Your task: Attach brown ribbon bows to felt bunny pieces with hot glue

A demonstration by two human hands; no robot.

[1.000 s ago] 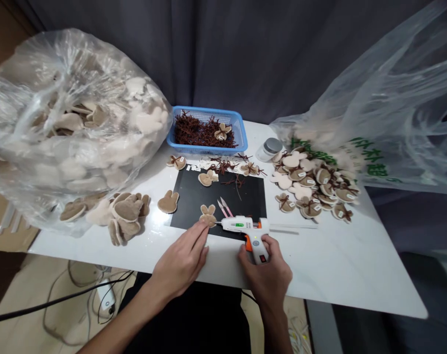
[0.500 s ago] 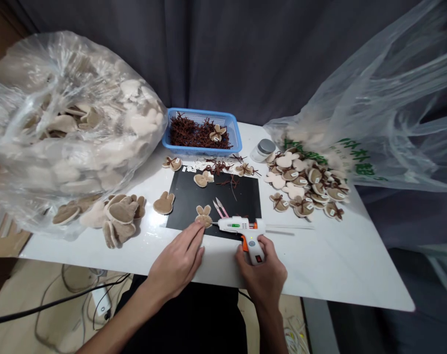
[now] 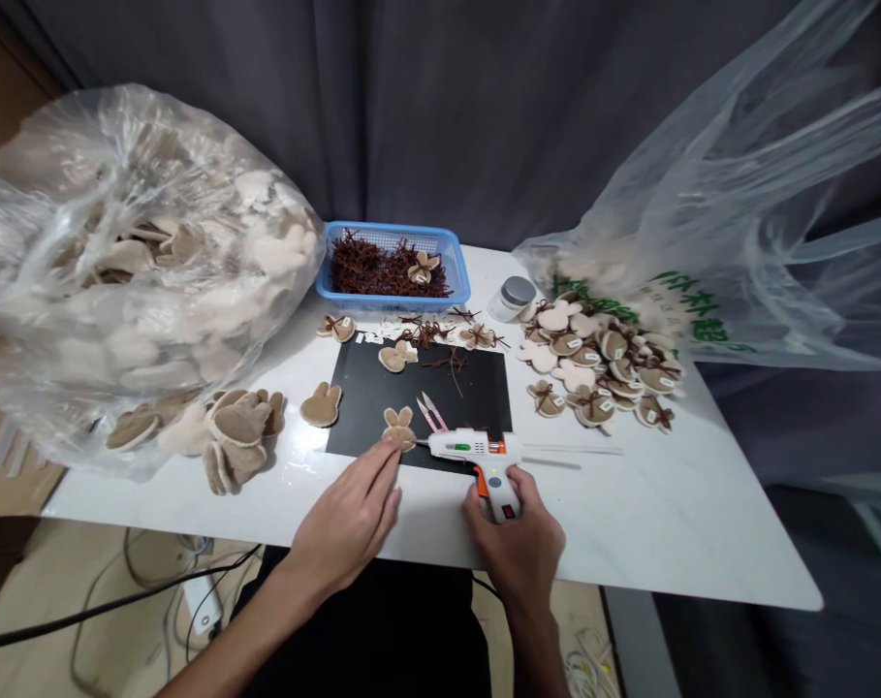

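one glue gun crosswise, nozzle leftward

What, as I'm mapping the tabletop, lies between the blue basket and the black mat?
The head view shows small white pieces and brown bows between the blue basket and black mat, with a bow-tied rabbit piece toward the right.

One white plastic glue gun and two clear plastic bags show. Brown plush rabbits (overlapping) cannot be counted.

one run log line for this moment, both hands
left hand: touches bunny piece | right hand: holds glue gun, nozzle pointing at piece | pink-handled snips: on black mat
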